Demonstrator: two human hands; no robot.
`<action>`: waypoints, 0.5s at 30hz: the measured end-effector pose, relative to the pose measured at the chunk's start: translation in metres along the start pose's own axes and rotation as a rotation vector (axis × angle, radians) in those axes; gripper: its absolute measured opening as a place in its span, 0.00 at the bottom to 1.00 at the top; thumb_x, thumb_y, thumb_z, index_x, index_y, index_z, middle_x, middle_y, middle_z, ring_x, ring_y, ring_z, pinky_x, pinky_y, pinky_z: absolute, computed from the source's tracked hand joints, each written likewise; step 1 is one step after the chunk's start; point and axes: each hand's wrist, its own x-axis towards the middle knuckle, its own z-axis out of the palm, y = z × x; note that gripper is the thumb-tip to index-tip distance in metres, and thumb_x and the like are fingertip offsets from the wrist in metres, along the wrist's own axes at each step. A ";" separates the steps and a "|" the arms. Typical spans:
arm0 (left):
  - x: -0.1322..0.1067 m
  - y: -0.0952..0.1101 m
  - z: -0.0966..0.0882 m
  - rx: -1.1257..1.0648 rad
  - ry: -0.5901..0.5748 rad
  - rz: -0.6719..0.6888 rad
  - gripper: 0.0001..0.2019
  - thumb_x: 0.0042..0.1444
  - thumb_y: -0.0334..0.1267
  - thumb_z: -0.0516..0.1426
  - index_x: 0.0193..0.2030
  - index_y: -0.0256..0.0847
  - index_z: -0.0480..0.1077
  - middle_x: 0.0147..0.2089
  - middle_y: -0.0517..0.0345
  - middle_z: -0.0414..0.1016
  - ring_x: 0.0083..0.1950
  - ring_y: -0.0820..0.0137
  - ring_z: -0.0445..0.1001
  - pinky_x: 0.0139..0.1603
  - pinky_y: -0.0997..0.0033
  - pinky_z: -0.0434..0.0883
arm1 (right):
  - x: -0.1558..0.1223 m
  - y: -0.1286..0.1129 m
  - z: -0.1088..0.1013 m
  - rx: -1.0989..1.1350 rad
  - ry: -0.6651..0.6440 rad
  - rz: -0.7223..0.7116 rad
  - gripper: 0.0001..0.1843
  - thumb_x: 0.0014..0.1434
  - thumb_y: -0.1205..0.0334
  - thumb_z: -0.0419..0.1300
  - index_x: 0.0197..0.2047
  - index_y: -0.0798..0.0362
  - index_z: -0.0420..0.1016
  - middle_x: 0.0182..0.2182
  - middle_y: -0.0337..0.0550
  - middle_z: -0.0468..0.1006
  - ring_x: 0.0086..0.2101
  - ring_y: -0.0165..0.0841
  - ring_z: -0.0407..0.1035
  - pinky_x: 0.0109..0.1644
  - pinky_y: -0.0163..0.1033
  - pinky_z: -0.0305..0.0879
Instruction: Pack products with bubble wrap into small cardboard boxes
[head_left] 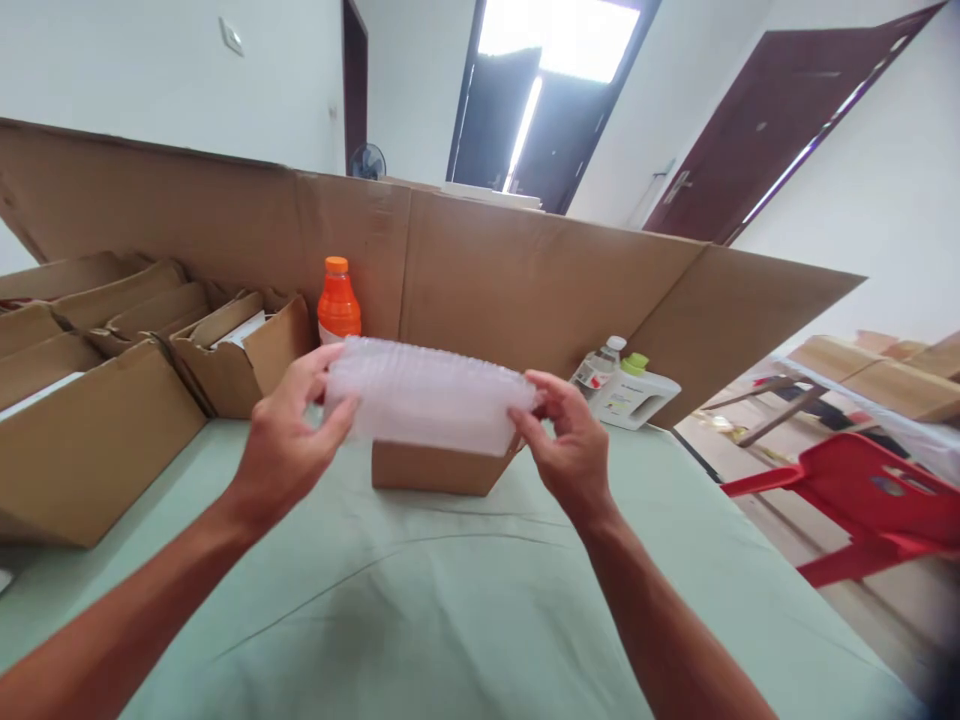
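Between my two hands is what looks like a nested stack of clear plastic containers (431,395), its ribbed rim facing up. My left hand (294,425) grips its left end, thumb in front and fingers behind. The right end is pinched by my right hand (564,435) in the same way. Behind and below the stack, a small cardboard box (431,470) stands on the green tablecloth (405,610). The stack covers the box's upper part, so its top cannot be seen.
Cardboard boxes with dividers (112,430) line the left side. An orange bottle (340,300) stands near the tall cardboard partition (480,270). Farther right are a clear bottle (598,368) and a white jug with a green cap (636,395). Beyond the table's right edge is a red chair (870,500).
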 end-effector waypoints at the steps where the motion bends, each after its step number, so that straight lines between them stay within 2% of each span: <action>1: 0.021 0.009 0.009 0.077 -0.047 0.062 0.22 0.61 0.44 0.54 0.62 0.43 0.65 0.46 0.57 0.78 0.43 0.68 0.76 0.46 0.68 0.73 | 0.018 0.005 -0.003 -0.120 -0.015 -0.022 0.21 0.62 0.57 0.58 0.58 0.52 0.68 0.37 0.40 0.75 0.34 0.31 0.70 0.42 0.36 0.68; 2: 0.039 0.016 0.020 0.190 -0.161 0.100 0.21 0.62 0.40 0.52 0.61 0.41 0.65 0.44 0.56 0.78 0.41 0.68 0.76 0.43 0.69 0.72 | 0.034 0.012 -0.004 -0.262 -0.093 -0.031 0.21 0.63 0.59 0.56 0.59 0.54 0.67 0.39 0.41 0.76 0.35 0.31 0.70 0.42 0.36 0.67; 4: 0.063 0.022 0.041 0.368 -0.374 0.153 0.17 0.57 0.34 0.52 0.53 0.40 0.70 0.38 0.55 0.78 0.36 0.67 0.75 0.37 0.71 0.69 | 0.058 0.025 -0.004 -0.530 -0.356 -0.021 0.19 0.63 0.64 0.54 0.57 0.54 0.69 0.39 0.42 0.79 0.36 0.31 0.72 0.40 0.35 0.65; 6: 0.077 0.022 0.060 0.460 -0.531 0.188 0.11 0.49 0.29 0.55 0.38 0.42 0.74 0.31 0.57 0.77 0.33 0.65 0.74 0.32 0.71 0.66 | 0.070 0.034 0.000 -0.688 -0.594 -0.015 0.15 0.59 0.67 0.57 0.49 0.51 0.75 0.35 0.39 0.81 0.34 0.32 0.72 0.36 0.33 0.62; 7: 0.081 0.021 0.069 0.481 -0.580 0.203 0.08 0.44 0.27 0.56 0.31 0.43 0.73 0.28 0.57 0.76 0.31 0.64 0.74 0.31 0.71 0.64 | 0.074 0.036 0.002 -0.720 -0.665 -0.023 0.12 0.56 0.69 0.58 0.43 0.49 0.78 0.33 0.39 0.81 0.33 0.32 0.73 0.34 0.33 0.60; 8: 0.083 0.019 0.076 0.504 -0.624 0.220 0.07 0.41 0.26 0.57 0.26 0.43 0.71 0.26 0.57 0.75 0.31 0.63 0.74 0.30 0.70 0.63 | 0.076 0.037 0.006 -0.740 -0.707 -0.035 0.10 0.55 0.70 0.60 0.39 0.49 0.79 0.31 0.39 0.82 0.32 0.33 0.73 0.33 0.34 0.59; 10: 0.088 0.017 0.088 0.545 -0.688 0.242 0.07 0.38 0.25 0.57 0.21 0.43 0.68 0.24 0.57 0.74 0.30 0.62 0.74 0.29 0.69 0.63 | 0.079 0.036 0.014 -0.802 -0.771 -0.063 0.10 0.55 0.71 0.59 0.36 0.50 0.79 0.32 0.43 0.83 0.34 0.37 0.75 0.34 0.35 0.58; 13: 0.093 0.015 0.098 0.584 -0.742 0.251 0.07 0.37 0.28 0.59 0.18 0.43 0.66 0.22 0.57 0.72 0.29 0.62 0.74 0.28 0.69 0.62 | 0.084 0.032 0.027 -0.876 -0.836 -0.096 0.11 0.56 0.73 0.57 0.37 0.53 0.80 0.36 0.51 0.84 0.39 0.42 0.77 0.36 0.38 0.60; 15: 0.094 0.015 0.097 0.591 -0.750 0.252 0.06 0.38 0.31 0.61 0.19 0.44 0.67 0.21 0.58 0.72 0.28 0.63 0.74 0.28 0.70 0.63 | 0.087 0.030 0.030 -0.903 -0.882 -0.103 0.11 0.56 0.74 0.58 0.36 0.53 0.81 0.37 0.52 0.84 0.39 0.42 0.77 0.37 0.39 0.61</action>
